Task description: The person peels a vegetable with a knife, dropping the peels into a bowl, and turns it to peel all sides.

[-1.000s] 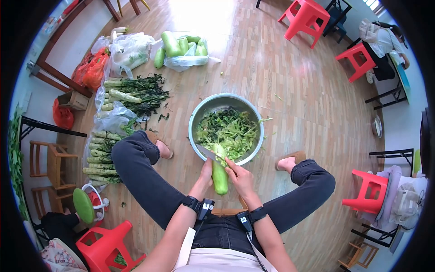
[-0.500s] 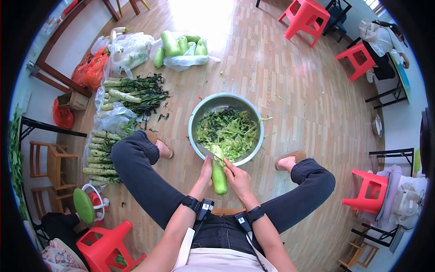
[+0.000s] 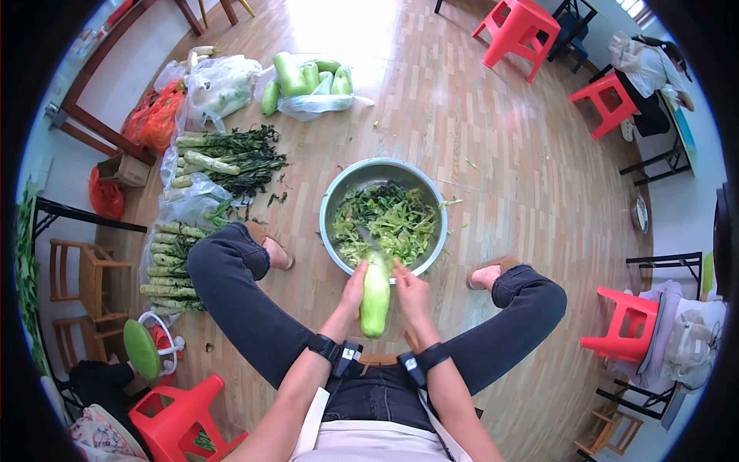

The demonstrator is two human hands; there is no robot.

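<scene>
In the head view, a long pale green gourd (image 3: 375,302) points lengthwise over the near rim of a metal basin (image 3: 326,202). My left hand (image 3: 355,291) is closed on the gourd's left side. On its right side is my right hand (image 3: 412,290), its fingers wrapped round a knife whose blurred blade (image 3: 368,237) reaches over the gourd's far end into the basin. The knife's handle is mostly hidden by the fingers. Green peelings and dark leaves (image 3: 392,219) fill the basin's bottom.
Bagged gourds (image 3: 291,75) lie ahead on the wood floor. Leafy stalks (image 3: 173,266) are piled left, near my leg. Red stools (image 3: 625,323) stand at the right, and another red stool (image 3: 185,420) behind left. A person (image 3: 654,73) sits at a far-right table.
The knife blade has swung from across the gourd to pointing away over the basin. The gourd has shifted slightly nearer to me, showing a paler face. My right hand has moved slightly away from the gourd.
</scene>
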